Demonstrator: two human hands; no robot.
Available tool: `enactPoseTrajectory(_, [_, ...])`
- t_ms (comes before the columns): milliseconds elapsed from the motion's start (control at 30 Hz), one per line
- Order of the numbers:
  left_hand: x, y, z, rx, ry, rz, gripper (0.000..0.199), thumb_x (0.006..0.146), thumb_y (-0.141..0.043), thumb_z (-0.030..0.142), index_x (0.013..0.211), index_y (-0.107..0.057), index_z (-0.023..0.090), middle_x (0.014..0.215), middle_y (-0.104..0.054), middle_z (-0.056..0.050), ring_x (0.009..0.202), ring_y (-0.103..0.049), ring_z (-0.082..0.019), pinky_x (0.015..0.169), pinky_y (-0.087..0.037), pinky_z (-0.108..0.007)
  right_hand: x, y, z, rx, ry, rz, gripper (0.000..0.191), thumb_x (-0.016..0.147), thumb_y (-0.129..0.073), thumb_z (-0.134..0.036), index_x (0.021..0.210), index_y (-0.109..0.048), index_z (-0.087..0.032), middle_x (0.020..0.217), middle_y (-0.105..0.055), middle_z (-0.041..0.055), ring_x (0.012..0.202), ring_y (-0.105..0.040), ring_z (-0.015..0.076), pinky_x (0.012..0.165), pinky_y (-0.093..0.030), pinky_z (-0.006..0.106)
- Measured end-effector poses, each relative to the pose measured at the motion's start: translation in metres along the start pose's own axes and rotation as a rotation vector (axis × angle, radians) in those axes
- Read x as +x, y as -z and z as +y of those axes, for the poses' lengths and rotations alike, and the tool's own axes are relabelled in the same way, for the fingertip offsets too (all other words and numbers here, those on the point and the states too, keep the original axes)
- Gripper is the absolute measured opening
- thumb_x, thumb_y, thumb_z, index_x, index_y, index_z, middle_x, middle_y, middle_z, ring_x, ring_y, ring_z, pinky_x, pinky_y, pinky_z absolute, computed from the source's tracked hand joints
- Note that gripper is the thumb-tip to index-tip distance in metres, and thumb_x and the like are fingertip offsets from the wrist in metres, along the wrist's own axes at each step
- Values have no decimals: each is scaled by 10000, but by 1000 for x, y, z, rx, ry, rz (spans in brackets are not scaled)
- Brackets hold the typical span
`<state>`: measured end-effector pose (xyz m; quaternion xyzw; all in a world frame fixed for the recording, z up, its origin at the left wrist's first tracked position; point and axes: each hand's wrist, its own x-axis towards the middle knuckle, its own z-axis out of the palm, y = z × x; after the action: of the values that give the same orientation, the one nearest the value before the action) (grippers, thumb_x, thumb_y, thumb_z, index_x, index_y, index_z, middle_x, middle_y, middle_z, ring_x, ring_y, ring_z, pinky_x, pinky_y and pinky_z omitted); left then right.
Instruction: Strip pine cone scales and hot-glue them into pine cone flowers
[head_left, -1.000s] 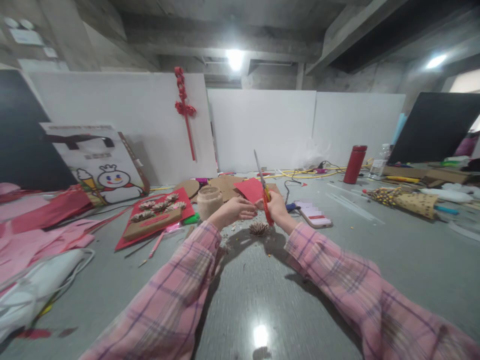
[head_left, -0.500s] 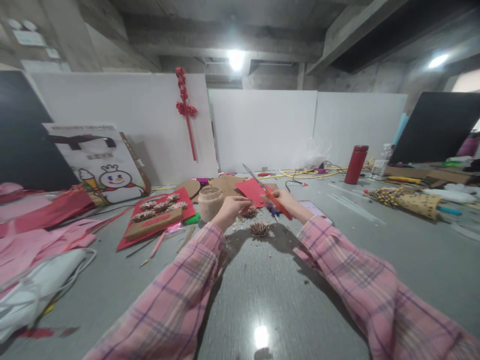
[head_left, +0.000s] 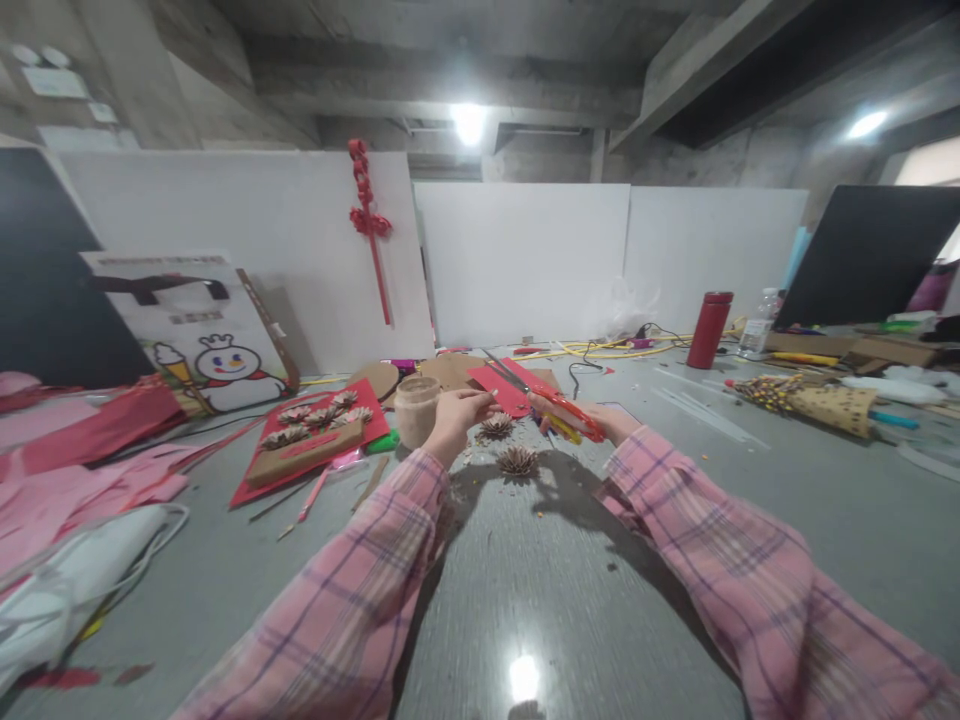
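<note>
My right hand [head_left: 596,418] is closed on a pair of scissors [head_left: 551,402] with red and yellow handles, their blades pointing up and to the left. Fingers pinched together, my left hand [head_left: 459,415] is beside a jar [head_left: 417,410]; what it holds, if anything, is too small to name. Below the hands, a brown petalled flower [head_left: 518,461] rests on the grey table, and a second flower [head_left: 496,426] sits just behind it. Small scraps lie around them. Behind the scissors is a sheet of red paper [head_left: 499,385].
At the left, more flowers [head_left: 322,416] lie on a red sheet with a brown block [head_left: 304,452]. Pink paper [head_left: 75,490] covers the far left. A red thermos [head_left: 709,330] and a clear bottle [head_left: 757,326] stand back right. A pencil-filled roll [head_left: 825,405] lies at right.
The scissors have turned in my right hand, showing both handles, and their blades have parted. My left hand has barely moved.
</note>
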<state>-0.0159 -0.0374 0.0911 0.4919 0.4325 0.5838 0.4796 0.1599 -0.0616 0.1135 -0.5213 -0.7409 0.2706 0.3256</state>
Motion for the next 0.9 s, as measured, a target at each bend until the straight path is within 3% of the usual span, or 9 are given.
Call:
enactPoseTrajectory(100, [0, -1, 2, -31, 17, 10, 68, 558, -609, 108, 601, -575, 67, 538, -618, -80, 542, -592, -128, 599, -468, -228, -4, 2, -3, 35, -111, -161, 438, 604, -537, -544, 866, -586, -196, 473, -521, -15, 380, -436, 95, 380, -362, 212])
enactPoseTrajectory(333, [0, -3, 4, -86, 56, 3, 77, 554, -582, 65, 631, -586, 75, 529, -616, -52, 497, -571, -100, 572, -460, -202, -2, -1, 2, -6, -128, -211, 460, 614, -528, -546, 949, -559, -232, 536, -529, -4, 425, -432, 103, 389, -361, 217])
enactPoseTrajectory(733, [-1, -2, 3, -4, 80, -46, 50, 573, -565, 96, 605, -593, 121, 551, -621, -27, 584, -586, -109, 602, -449, -192, 2, -2, 4, -27, -158, -272, 302, 629, -532, -496, 583, -548, -198, 542, -506, 11, 441, -429, 104, 399, -327, 236])
enactPoseTrajectory(900, [-1, -2, 4, 19, 85, -44, 39, 575, -557, 99, 585, -582, 127, 547, -618, -26, 582, -583, -108, 588, -448, -190, 6, -4, 7, -23, -131, -260, 279, 615, -546, -483, 631, -547, -204, 560, -507, -4, 417, -406, 87, 378, -310, 227])
